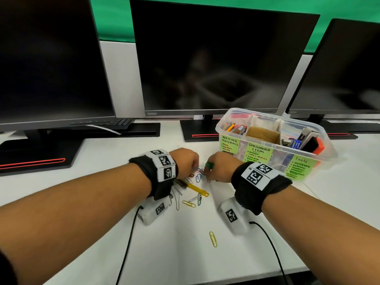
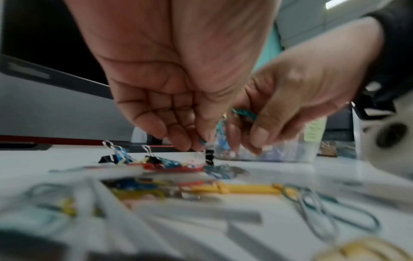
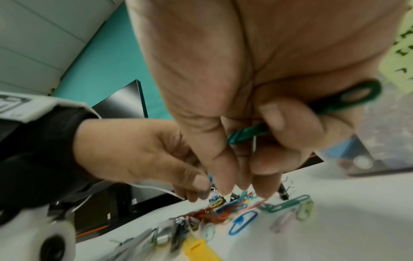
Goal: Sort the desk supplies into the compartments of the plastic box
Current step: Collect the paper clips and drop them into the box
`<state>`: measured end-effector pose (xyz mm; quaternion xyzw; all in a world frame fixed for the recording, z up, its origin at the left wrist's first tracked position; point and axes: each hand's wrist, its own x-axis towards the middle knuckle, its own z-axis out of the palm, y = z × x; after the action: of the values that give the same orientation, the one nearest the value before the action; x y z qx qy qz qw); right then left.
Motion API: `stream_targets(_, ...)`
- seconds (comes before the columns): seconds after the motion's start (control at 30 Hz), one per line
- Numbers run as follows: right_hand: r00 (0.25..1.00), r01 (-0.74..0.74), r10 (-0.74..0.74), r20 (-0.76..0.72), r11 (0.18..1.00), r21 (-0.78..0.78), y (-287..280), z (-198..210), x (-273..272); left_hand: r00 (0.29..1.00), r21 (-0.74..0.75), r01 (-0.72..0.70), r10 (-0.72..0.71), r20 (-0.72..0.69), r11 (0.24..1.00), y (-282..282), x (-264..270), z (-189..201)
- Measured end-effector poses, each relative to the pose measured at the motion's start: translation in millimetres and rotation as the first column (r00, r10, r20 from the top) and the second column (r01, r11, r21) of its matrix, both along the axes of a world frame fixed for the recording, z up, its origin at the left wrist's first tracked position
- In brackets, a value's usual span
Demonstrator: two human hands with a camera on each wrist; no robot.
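Observation:
A loose pile of coloured paper clips and binder clips lies on the white desk, with a yellow plastic fastener in it. My left hand hovers over the pile and pinches a small teal paper clip at its fingertips. My right hand is beside it, fingers curled round a green plastic fastener. The clear plastic box, with green labels, stands just right of the hands; pens, tape and tools fill its compartments.
Three dark monitors stand along the back, their stands on the desk, with a keyboard behind the left one. A single yellow paper clip lies nearer to me. Two black cables trail from my wrists.

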<state>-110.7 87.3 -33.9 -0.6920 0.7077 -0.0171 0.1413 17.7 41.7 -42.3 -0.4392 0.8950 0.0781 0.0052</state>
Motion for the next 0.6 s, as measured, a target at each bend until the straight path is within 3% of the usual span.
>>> stream_targets(0.13,0.996,-0.081,0.082,-0.018,0.996,0.049,-4.1,-2.5,14.9,0.995,-0.021,-0.100,0.100,-0.004,0.995,-10.6,24.7,12.6)
stream_targets(0.27,0.982,-0.116,0.135,-0.133,0.983,0.142,-8.1,-8.1,26.3,0.994,0.057,-0.107,0.106,0.021,0.993,-10.4,49.8,15.5)
stream_targets(0.4,0.975,-0.133,0.158,-0.155,0.978,0.163,-10.8,-9.2,29.7,1.000,0.064,0.014,-0.013,-0.010,0.998,-1.0,63.8,13.5)
stream_targets(0.6,0.985,-0.063,0.078,-0.154,0.993,0.100,-12.8,-5.0,26.7,0.964,0.177,0.213,-0.237,0.124,0.961,15.8,61.0,8.3)
